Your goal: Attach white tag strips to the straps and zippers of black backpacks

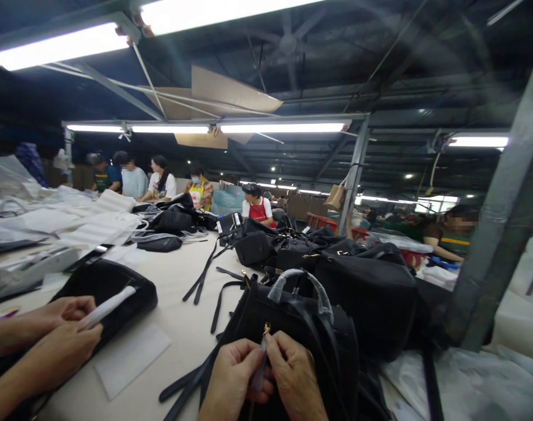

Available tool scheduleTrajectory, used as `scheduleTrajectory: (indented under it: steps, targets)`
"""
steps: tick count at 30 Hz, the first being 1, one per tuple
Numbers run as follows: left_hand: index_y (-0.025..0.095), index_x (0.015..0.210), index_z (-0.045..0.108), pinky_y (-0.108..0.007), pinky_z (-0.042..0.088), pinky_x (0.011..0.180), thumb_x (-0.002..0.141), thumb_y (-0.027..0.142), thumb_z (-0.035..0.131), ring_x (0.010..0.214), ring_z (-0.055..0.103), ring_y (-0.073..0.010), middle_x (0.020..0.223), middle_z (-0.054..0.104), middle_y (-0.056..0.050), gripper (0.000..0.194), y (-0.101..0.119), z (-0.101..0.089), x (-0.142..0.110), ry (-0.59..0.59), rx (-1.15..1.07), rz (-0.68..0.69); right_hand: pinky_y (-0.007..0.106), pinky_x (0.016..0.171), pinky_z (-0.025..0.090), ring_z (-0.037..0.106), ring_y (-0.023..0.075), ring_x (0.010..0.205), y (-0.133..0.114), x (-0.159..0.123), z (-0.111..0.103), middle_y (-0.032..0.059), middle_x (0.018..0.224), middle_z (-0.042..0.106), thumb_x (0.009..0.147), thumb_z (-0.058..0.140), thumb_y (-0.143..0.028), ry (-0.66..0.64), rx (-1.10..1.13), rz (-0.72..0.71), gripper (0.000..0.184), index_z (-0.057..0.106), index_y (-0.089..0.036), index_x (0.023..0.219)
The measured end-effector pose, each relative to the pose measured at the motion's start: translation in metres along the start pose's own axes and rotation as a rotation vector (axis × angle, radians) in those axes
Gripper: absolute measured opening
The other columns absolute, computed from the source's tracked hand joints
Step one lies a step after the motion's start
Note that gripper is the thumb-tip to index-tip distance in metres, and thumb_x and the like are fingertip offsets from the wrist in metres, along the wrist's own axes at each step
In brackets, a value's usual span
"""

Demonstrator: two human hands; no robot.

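My left hand (234, 374) and my right hand (293, 374) meet at the bottom of the view, in front of a black handbag (270, 310). Their fingers pinch a thin grey strip (260, 365) hanging below a small gold zipper pull (266, 328) on the bag. The bag's top handle (299, 286) is wrapped in clear plastic. Loose black straps (191, 380) lie beside the bag. To the left, another person's hands (56, 327) press a white roll (106, 307) onto a black quilted bag (126, 292).
The white-covered worktable (174, 304) holds a white foam sheet (130, 359), more black straps, and several black bags (367, 298) to the right. Papers and plastic are piled at the left. A grey steel post (498, 216) stands at the right, with co-workers beyond.
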State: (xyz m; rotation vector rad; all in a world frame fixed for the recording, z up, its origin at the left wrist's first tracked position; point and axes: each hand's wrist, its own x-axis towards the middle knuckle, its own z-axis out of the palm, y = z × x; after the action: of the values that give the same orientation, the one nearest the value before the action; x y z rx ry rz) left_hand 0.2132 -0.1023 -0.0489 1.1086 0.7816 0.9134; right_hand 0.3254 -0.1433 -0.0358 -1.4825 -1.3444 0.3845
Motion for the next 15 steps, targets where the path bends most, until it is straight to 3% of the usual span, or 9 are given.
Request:
scheduleTrajectory:
  steps: [5,10,13,15]
  targets:
    - [0.015,0.068,0.06,-0.018,0.038,0.041,0.053,0.062,0.078,0.042,0.051,-0.0083,0.053,0.061,0.001,0.053,0.011,0.007,-0.012,0.019,0.023,0.021,0.028,0.052,0.026,0.044,0.0127,0.052,-0.01,-0.004,-0.001,-0.0033,0.053,0.047,0.093,0.04,-0.045,0.01,-0.112,-0.008,0.042,0.044,-0.022,0.058]
    - [0.015,0.064,0.06,-0.016,0.033,0.041,0.046,0.055,0.08,0.042,0.042,-0.0054,0.048,0.056,0.005,0.048,0.018,0.008,-0.007,0.084,0.072,0.033,0.025,0.054,0.027,0.049,0.0101,0.054,-0.03,-0.015,-0.016,-0.0034,0.056,0.055,0.091,0.05,-0.032,0.044,-0.199,-0.007,0.036,0.055,-0.02,0.057]
    - [0.016,0.07,0.063,-0.017,0.037,0.042,0.039,0.055,0.08,0.044,0.046,-0.0088,0.049,0.061,0.002,0.053,0.012,0.005,0.009,0.144,0.098,-0.014,0.023,0.053,0.03,0.05,0.0091,0.053,-0.033,-0.034,-0.052,-0.0041,0.055,0.056,0.091,0.052,-0.035,0.068,-0.147,-0.01,0.036,0.059,-0.02,0.058]
    - [0.018,0.074,0.063,-0.018,0.039,0.043,0.037,0.053,0.081,0.044,0.049,-0.0105,0.051,0.063,0.001,0.054,0.005,0.001,0.018,0.18,0.092,-0.033,0.022,0.05,0.031,0.047,0.0095,0.049,-0.026,-0.056,-0.095,-0.0042,0.054,0.055,0.09,0.051,-0.044,0.147,-0.075,0.096,0.037,0.063,-0.021,0.064]
